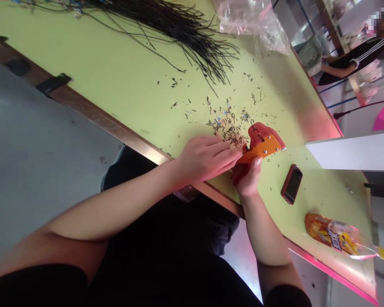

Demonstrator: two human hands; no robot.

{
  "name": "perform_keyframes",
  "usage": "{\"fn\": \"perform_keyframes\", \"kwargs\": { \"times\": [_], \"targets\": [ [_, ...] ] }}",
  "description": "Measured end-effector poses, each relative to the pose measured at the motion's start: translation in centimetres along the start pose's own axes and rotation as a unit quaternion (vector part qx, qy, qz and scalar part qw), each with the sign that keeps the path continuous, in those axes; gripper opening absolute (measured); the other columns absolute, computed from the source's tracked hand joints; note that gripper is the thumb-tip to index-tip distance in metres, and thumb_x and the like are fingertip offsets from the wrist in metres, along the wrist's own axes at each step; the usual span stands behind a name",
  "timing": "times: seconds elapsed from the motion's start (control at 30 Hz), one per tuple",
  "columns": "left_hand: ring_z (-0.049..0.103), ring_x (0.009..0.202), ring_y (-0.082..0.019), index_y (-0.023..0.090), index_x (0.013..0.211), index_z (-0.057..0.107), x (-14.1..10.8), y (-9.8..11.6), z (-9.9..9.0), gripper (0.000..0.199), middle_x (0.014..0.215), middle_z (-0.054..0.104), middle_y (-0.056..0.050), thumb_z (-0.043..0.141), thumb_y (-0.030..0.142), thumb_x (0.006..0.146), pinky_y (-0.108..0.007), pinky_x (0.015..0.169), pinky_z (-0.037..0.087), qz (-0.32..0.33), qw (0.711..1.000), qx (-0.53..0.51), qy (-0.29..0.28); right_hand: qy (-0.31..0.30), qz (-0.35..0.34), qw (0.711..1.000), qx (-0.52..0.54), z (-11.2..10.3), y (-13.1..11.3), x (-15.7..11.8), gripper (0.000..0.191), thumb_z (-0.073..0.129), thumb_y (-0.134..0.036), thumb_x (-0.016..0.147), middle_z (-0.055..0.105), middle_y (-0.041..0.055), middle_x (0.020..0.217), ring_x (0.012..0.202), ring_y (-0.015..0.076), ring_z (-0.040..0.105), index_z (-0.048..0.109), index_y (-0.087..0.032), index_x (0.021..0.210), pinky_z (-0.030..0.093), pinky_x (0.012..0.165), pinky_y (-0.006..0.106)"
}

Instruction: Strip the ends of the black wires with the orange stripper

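Note:
An orange and red hand tool with small metal screws is wrapped in my right hand, whose thumb lies along its side. From the left my left hand reaches over, fingers pressed together, its fingertips at the notch of the tool; whatever they pinch is too small to make out. Just beyond my hands, many short dark clippings with a few blue bits lie scattered on the yellow-green table. A large bundle of black wires spreads across the table's far side.
A phone in a red case and a drink bottle with a yellow cap lie on the right. Clear plastic bags are at the top. A white panel stands at the right edge. Farther back, a person in black handles a bag.

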State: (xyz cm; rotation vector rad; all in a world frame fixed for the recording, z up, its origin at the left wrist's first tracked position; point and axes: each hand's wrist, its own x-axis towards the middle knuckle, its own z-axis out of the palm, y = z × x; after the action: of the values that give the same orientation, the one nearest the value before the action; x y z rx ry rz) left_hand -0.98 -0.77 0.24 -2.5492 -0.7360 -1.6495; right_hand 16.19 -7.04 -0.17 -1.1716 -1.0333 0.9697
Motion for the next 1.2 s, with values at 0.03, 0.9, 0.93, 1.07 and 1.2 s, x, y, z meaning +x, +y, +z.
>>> {"fn": "perform_keyframes", "kwargs": {
  "times": [0.03, 0.9, 0.93, 1.07, 1.2],
  "targets": [
    [0.062, 0.062, -0.011, 0.024, 0.11, 0.064, 0.0, 0.0, 0.0, 0.006, 0.07, 0.067, 0.005, 0.067, 0.023, 0.104, -0.027, 0.061, 0.045, 0.003, 1.0, 0.001, 0.003, 0.0, 0.001, 1.0, -0.007, 0.0, 0.0, 0.0, 0.054, 0.053, -0.076, 0.101, 0.08, 0.009, 0.107, 0.123, 0.0301, 0.076, 0.077, -0.028, 0.105, 0.059, 0.116, 0.049],
    [0.064, 0.06, -0.009, 0.021, 0.093, 0.076, 0.7, -0.4, -0.3, 0.023, 0.072, 0.076, 0.0, 0.062, 0.029, 0.109, -0.023, 0.06, 0.046, -0.196, 0.974, -0.1, 0.052, -0.123, 0.126, 0.982, 0.072, -1.1, -3.6, 1.6, 0.071, 0.051, -0.095, 0.087, 0.056, 0.0001, 0.064, 0.058, 0.0223, 0.06, 0.064, -0.025, 0.087, 0.063, 0.066, 0.045],
    [0.065, 0.061, -0.01, 0.021, 0.093, 0.078, 0.8, -0.5, -0.3, 0.025, 0.075, 0.078, -0.001, 0.061, 0.031, 0.109, -0.024, 0.06, 0.047, -0.212, 0.971, -0.101, 0.049, -0.153, 0.138, 0.976, 0.075, -1.4, -3.8, 1.7, 0.073, 0.052, -0.097, 0.086, 0.059, 0.0011, 0.065, 0.059, 0.0233, 0.063, 0.065, -0.025, 0.089, 0.064, 0.068, 0.046],
    [0.068, 0.068, -0.013, 0.021, 0.098, 0.082, 0.8, -0.8, -0.1, 0.034, 0.081, 0.08, -0.004, 0.057, 0.039, 0.111, -0.026, 0.066, 0.052, -0.242, 0.965, -0.096, 0.042, -0.252, 0.182, 0.947, 0.081, -2.4, -3.8, 1.7, 0.081, 0.055, -0.1, 0.081, 0.072, 0.0068, 0.077, 0.068, 0.0257, 0.07, 0.072, -0.023, 0.097, 0.065, 0.069, 0.045],
    [0.07, 0.073, -0.015, 0.022, 0.098, 0.083, 0.6, -1.1, 0.3, 0.038, 0.081, 0.079, -0.004, 0.054, 0.043, 0.112, -0.027, 0.071, 0.053, -0.245, 0.965, -0.083, 0.033, -0.302, 0.209, 0.927, 0.076, -2.7, -3.3, 1.5, 0.082, 0.055, -0.099, 0.081, 0.076, 0.0074, 0.085, 0.076, 0.0253, 0.074, 0.077, -0.024, 0.104, 0.066, 0.069, 0.041]
  ]
}}
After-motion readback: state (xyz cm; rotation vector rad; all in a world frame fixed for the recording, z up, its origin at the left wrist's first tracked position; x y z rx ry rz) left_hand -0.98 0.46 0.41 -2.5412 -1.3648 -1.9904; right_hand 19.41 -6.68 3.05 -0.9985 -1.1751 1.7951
